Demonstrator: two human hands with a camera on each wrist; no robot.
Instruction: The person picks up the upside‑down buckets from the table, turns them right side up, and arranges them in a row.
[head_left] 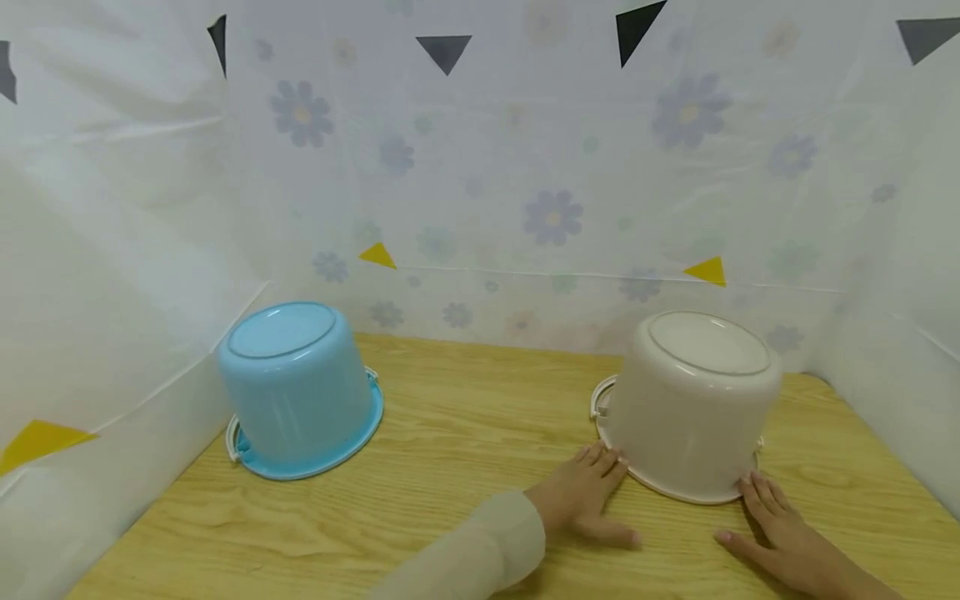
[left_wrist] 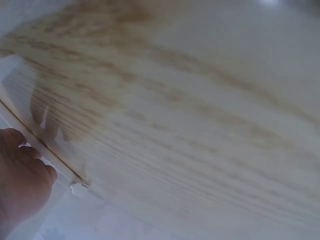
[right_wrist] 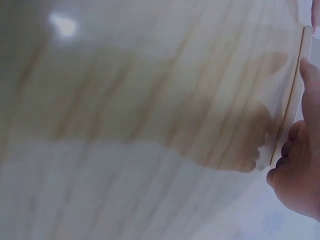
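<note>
An upside-down pale pinkish-white bucket [head_left: 690,408] stands on the wooden table at the right, its white handle folded down by the rim. My left hand [head_left: 585,496] lies low at the bucket's near left side, fingers extended and fingertips right at the rim. On the near right side, my right hand [head_left: 780,533] reaches its fingertips to the same rim, with the thumb pointing left. The left wrist view shows the left hand [left_wrist: 25,180] beside the rim. At the right edge of the right wrist view, the right hand [right_wrist: 297,165] lies along the rim.
A blue bucket [head_left: 300,392], also upside down, stands at the left of the table [head_left: 465,417]. White floral sheeting [head_left: 480,167] rises behind the table and along both sides, with black and yellow triangles on it.
</note>
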